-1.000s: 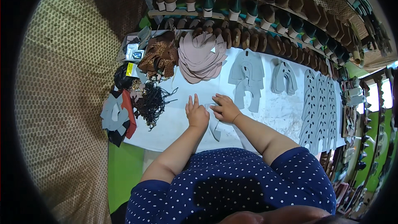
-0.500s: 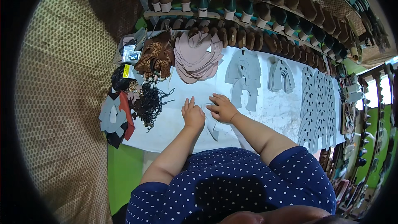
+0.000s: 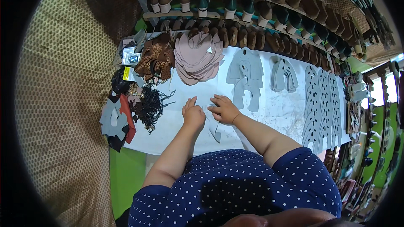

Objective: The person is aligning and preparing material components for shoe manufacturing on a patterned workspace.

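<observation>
My left hand [image 3: 194, 117] is over the white tabletop [image 3: 172, 136], its fingers stretched forward and slightly apart. Just to its right, my right hand [image 3: 225, 110] has its fingers spread and pointing left, with the fingertips at the surface. A narrow gap separates the hands, and nothing plainly shows in either. Below the right hand's fingers lies a thin pointed grey piece [image 3: 216, 135]. Whether a pale, flat sheet lies under the fingers is too faint to tell. Beyond the right hand are grey arch-shaped cut pieces [image 3: 248, 85], partly overlapping.
Fanned pink cut pieces [image 3: 198, 63], leopard-print pieces [image 3: 156, 59] and a tangle of black straps [image 3: 150, 105] lie at the left. Stacked grey arches [image 3: 284, 75] and rows of holed grey pieces [image 3: 322, 109] are at the right. Shelves of shoes and shoe lasts [image 3: 265, 14] stand behind.
My left hand has shifted a little left with its fingers slightly more bent. The right hand keeps nearly the same place, and the whole view has moved slightly.
</observation>
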Motion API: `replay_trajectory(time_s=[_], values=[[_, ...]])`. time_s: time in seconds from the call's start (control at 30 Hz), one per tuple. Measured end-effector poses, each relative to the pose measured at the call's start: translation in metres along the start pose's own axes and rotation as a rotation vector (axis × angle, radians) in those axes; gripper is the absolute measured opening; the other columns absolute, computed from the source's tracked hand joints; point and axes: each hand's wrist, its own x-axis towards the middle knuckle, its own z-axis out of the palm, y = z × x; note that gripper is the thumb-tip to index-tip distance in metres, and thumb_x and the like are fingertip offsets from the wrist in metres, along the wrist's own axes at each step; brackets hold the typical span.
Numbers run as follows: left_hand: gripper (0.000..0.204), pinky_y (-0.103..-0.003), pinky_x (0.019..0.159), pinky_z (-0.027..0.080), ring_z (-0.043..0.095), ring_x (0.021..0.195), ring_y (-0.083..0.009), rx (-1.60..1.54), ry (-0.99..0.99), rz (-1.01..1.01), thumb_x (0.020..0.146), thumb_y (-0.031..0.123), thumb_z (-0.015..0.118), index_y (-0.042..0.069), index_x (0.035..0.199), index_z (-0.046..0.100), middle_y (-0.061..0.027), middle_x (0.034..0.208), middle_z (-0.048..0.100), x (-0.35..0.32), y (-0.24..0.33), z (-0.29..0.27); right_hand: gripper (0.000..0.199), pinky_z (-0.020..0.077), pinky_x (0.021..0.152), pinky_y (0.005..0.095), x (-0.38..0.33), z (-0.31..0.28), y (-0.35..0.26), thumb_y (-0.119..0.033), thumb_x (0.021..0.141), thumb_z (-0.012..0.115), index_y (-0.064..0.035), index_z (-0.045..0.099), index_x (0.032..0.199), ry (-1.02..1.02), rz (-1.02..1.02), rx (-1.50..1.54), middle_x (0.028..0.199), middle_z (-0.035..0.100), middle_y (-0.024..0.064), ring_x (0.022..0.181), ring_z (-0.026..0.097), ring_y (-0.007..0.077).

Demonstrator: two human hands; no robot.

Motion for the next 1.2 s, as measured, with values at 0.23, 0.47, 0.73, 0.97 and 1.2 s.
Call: replay_trajectory(time_s=[0.23, 0.47, 0.73, 0.97, 1.2], values=[[0.014, -0.051, 0.112, 0.031, 0.039, 0.141, -0.0373, 0.016, -0.001, -0.011, 0.082, 0.015, 0.064, 0.006, 0.083, 0.075, -0.0127, 0.148, 0.051, 0.008, -0.006, -0.004, 0.039, 0.0327, 0.114, 0.0527, 0.001, -0.004, -0.003, -0.039, 0.084, 0.072, -0.0297, 0.071, 0.123, -0.101, 0.005, -0.003, 0.144, 0.052, 0.0124, 0.141, 0.040, 0.0337], [0.019, -0.048, 0.113, 0.031, 0.033, 0.145, -0.0340, 0.079, -0.146, -0.108, 0.081, 0.019, 0.069, 0.004, 0.089, 0.077, -0.0110, 0.150, 0.048, 0.017, 0.008, -0.013, 0.038, 0.0304, 0.116, 0.0537, -0.001, 0.000, 0.001, -0.040, 0.087, 0.069, -0.0339, 0.070, 0.124, -0.161, -0.041, -0.080, 0.147, 0.051, 0.0081, 0.142, 0.039, 0.0323], [0.022, -0.049, 0.114, 0.030, 0.030, 0.147, -0.0342, 0.105, -0.207, -0.136, 0.081, 0.022, 0.072, 0.004, 0.091, 0.078, -0.0109, 0.152, 0.046, 0.021, 0.011, -0.017, 0.035, 0.0290, 0.117, 0.0533, -0.002, 0.001, 0.000, -0.039, 0.088, 0.068, -0.0335, 0.072, 0.122, -0.144, -0.019, -0.063, 0.147, 0.052, 0.0081, 0.143, 0.038, 0.0319], [0.017, -0.055, 0.117, 0.025, 0.023, 0.148, -0.0462, -0.012, -0.016, -0.169, 0.079, 0.024, 0.072, 0.009, 0.083, 0.077, -0.0198, 0.159, 0.035, -0.008, 0.013, -0.013, 0.035, 0.0286, 0.117, 0.0530, -0.001, -0.002, 0.000, -0.039, 0.087, 0.068, -0.0347, 0.072, 0.121, -0.135, -0.009, -0.046, 0.148, 0.050, 0.0087, 0.144, 0.037, 0.0328], [0.014, -0.055, 0.117, 0.024, 0.025, 0.148, -0.0459, 0.011, 0.137, -0.101, 0.078, 0.018, 0.072, 0.005, 0.073, 0.073, -0.0230, 0.158, 0.036, -0.012, 0.015, -0.005, 0.034, 0.0297, 0.117, 0.0528, -0.001, 0.000, 0.000, -0.040, 0.087, 0.068, -0.0351, 0.073, 0.120, -0.126, -0.013, -0.043, 0.147, 0.052, 0.0090, 0.143, 0.038, 0.0330]])
